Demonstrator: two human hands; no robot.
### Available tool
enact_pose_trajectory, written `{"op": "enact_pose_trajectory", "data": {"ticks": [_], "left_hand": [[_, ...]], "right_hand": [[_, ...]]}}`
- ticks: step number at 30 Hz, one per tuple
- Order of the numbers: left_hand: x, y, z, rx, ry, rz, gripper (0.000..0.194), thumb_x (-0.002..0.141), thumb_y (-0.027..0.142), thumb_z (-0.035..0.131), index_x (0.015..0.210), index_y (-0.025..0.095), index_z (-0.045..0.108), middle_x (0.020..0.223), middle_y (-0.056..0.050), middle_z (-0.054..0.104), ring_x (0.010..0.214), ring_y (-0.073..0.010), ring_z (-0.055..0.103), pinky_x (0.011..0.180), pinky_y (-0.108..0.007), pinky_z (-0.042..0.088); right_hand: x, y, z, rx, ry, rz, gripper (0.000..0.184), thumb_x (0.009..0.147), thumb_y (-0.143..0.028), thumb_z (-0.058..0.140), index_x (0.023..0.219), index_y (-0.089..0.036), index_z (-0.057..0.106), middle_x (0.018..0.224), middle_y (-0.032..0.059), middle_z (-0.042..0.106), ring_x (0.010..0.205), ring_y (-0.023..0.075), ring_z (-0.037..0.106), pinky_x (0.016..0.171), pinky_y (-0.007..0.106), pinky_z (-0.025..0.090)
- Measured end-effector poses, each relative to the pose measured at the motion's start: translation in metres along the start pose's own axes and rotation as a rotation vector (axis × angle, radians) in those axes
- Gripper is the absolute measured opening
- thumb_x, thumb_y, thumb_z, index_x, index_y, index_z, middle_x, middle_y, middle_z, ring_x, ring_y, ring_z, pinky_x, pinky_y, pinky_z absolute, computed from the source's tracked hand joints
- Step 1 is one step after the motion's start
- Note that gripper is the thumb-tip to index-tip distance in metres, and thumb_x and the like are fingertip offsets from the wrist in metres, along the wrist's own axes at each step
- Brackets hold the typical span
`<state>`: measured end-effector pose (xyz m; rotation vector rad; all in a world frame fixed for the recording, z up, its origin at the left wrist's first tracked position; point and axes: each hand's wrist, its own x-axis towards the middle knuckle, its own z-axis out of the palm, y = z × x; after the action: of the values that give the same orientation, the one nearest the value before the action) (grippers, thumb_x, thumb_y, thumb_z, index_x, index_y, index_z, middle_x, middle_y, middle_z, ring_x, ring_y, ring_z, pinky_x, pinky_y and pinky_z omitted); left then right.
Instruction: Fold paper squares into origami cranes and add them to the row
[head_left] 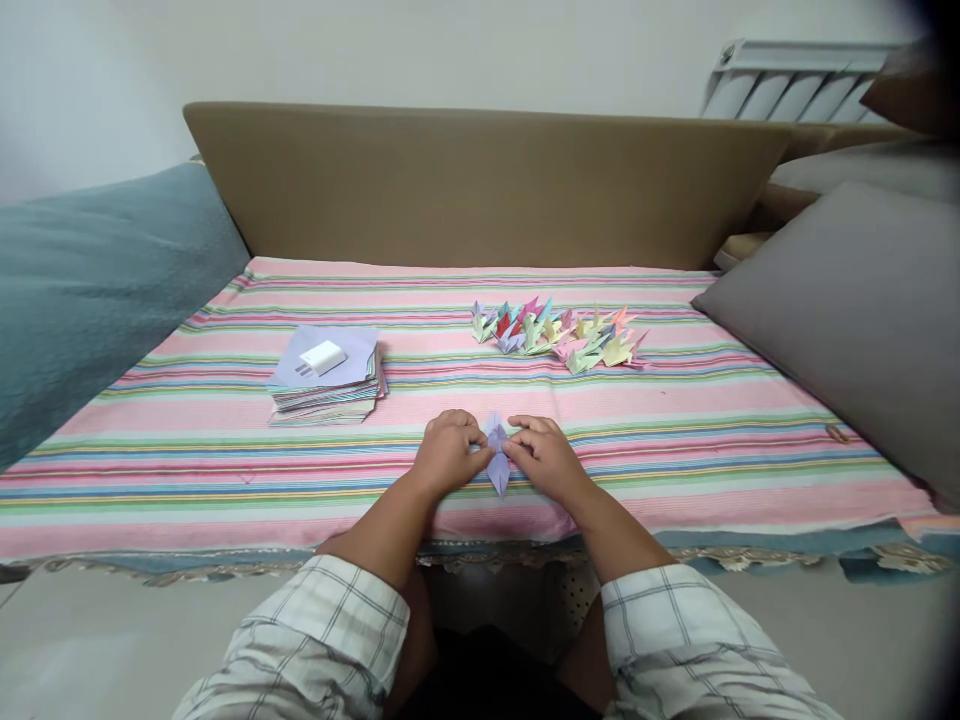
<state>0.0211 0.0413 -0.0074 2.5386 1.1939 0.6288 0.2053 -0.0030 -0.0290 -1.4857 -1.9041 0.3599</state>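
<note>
A folded piece of lavender origami paper (498, 470), long and pointed at its near end, lies between my two hands on the striped cloth. My left hand (452, 450) pinches its left edge with thumb and forefinger. On the opposite edge, the thumb and fingers of my right hand (547, 458) are closed on the same paper. Fingertips cover part of its middle. Beyond my right hand stands a group of several folded paper cranes (559, 335) in many colours. To the left sits a stack of square paper (328, 390), with a lavender sheet on top.
A white charger plug (323, 357) rests on the paper stack. The striped cloth (225, 440) covers the sofa seat. A brown backrest (480, 185) rises behind, a teal armrest (112, 280) bounds the left, and grey cushions (847, 300) lean at the right.
</note>
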Motion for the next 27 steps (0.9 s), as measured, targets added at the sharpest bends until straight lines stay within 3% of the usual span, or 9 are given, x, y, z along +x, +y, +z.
{"op": "enact_pose_trajectory", "data": {"ticks": [10, 17, 27], "left_hand": [[0.002, -0.003, 0.003, 0.027, -0.008, -0.043, 0.023, 0.079, 0.038, 0.059, 0.068, 0.021, 0.07, 0.082, -0.004, 0.063, 0.086, -0.0189, 0.054, 0.08, -0.034, 0.039], [0.003, -0.003, 0.004, 0.019, -0.02, -0.041, 0.022, 0.08, 0.036, 0.059, 0.067, 0.022, 0.07, 0.081, -0.004, 0.063, 0.089, -0.0195, 0.054, 0.082, -0.034, 0.039], [0.004, 0.003, 0.005, 0.071, -0.006, -0.075, 0.023, 0.078, 0.036, 0.061, 0.064, 0.021, 0.069, 0.079, -0.004, 0.063, 0.084, -0.0195, 0.054, 0.078, -0.033, 0.04]], "right_hand": [[-0.003, -0.008, 0.009, -0.046, 0.085, 0.124, 0.02, 0.081, -0.033, 0.057, 0.065, -0.022, 0.062, 0.112, 0.0081, 0.061, 0.106, 0.0266, 0.05, 0.09, 0.048, 0.04], [-0.003, -0.003, 0.008, 0.023, 0.091, 0.099, 0.013, 0.077, -0.037, 0.062, 0.074, -0.025, 0.065, 0.113, 0.0055, 0.06, 0.106, 0.0258, 0.05, 0.091, 0.047, 0.039], [-0.003, -0.007, 0.014, -0.075, 0.111, 0.172, 0.021, 0.08, -0.036, 0.06, 0.063, -0.024, 0.064, 0.115, 0.0032, 0.061, 0.105, 0.0265, 0.049, 0.086, 0.047, 0.04]]}}
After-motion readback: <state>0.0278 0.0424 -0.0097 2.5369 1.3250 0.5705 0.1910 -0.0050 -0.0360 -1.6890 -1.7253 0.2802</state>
